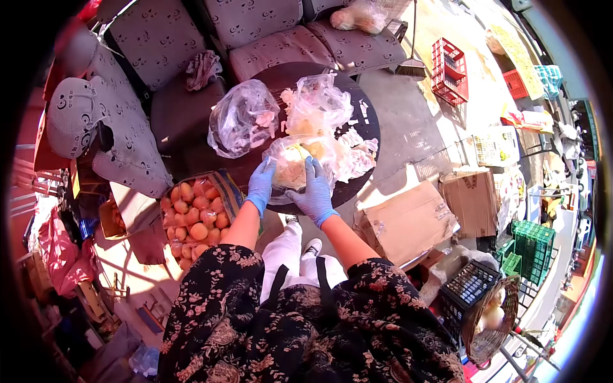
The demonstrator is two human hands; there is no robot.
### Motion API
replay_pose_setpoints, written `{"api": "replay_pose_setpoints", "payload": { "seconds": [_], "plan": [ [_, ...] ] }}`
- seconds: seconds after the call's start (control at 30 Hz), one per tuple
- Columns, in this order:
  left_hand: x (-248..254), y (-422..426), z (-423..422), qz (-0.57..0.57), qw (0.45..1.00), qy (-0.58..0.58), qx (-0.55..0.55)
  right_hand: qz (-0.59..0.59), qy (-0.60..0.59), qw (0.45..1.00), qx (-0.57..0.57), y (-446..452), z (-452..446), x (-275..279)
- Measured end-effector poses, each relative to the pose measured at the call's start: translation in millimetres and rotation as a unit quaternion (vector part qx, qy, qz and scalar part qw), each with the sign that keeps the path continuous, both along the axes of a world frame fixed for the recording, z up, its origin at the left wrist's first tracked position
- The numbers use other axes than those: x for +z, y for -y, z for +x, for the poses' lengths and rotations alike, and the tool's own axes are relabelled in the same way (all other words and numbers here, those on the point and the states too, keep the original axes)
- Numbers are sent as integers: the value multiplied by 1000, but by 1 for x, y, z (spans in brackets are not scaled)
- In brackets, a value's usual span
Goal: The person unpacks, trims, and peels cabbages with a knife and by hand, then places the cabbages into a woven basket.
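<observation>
At the near edge of a round dark table (367, 121), a clear plastic bag (281, 159) holds something pale yellow and rounded, whose kind I cannot make out. My left hand (260, 185), in a blue glove, grips the bag's left side. On its right side, my right hand (314, 196), also gloved in blue, holds it with the fingers pointing away from me. Just beyond lies another clear bag (322, 102) with pale yellow contents. A crumpled clear bag (242, 118) sits to the left. Pinkish-white scraps (357, 156) are heaped to the right.
A net sack of orange-coloured fruit (195, 214) stands left of my legs. Cardboard boxes (408, 220) are at the right, near a black crate (469, 284) and a wicker basket (491, 319). Patterned seats (274, 51) line the far side. Farther right is a red crate (449, 71).
</observation>
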State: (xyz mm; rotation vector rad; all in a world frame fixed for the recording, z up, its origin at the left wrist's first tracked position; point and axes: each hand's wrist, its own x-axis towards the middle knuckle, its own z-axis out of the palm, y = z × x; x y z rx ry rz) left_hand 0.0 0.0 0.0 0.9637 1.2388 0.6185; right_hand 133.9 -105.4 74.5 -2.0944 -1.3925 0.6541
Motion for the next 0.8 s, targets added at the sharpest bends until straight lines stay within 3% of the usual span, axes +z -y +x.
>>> {"api": "replay_pose_setpoints", "payload": {
  "seconds": [0.03,0.07,0.1,0.17,0.2,0.3,0.33,0.47,0.53,0.73,0.8],
  "plan": [
    [-3,14,-12,-100,994,2,39,10,27,1000,-5,13,-9,2],
    [-17,32,-26,-114,992,19,60,-11,0,1000,-20,26,-19,3],
    [-36,-77,18,-67,993,71,71,29,25,999,-38,-70,18,-18],
    [-47,-59,4,-115,983,92,113,-41,8,997,-64,-63,8,-23],
    [-44,-57,-5,-149,980,56,117,-23,4,996,-85,-66,1,-28],
    [-41,-50,-1,-181,964,114,155,-50,-25,993,-102,-66,3,-37],
    [-36,-51,-3,-201,967,132,88,-64,-10,993,-98,-68,4,-40],
    [-22,-50,15,-230,954,193,-6,-29,-74,994,-73,-82,22,-46],
    [-27,-45,8,-220,964,146,6,-37,-70,995,-60,-82,29,-44],
    [-37,-27,7,-186,970,141,64,8,-186,982,-7,-78,56,-59],
    [-39,-17,8,-177,967,164,82,27,-308,951,-10,-73,69,-70]
  ]
}}
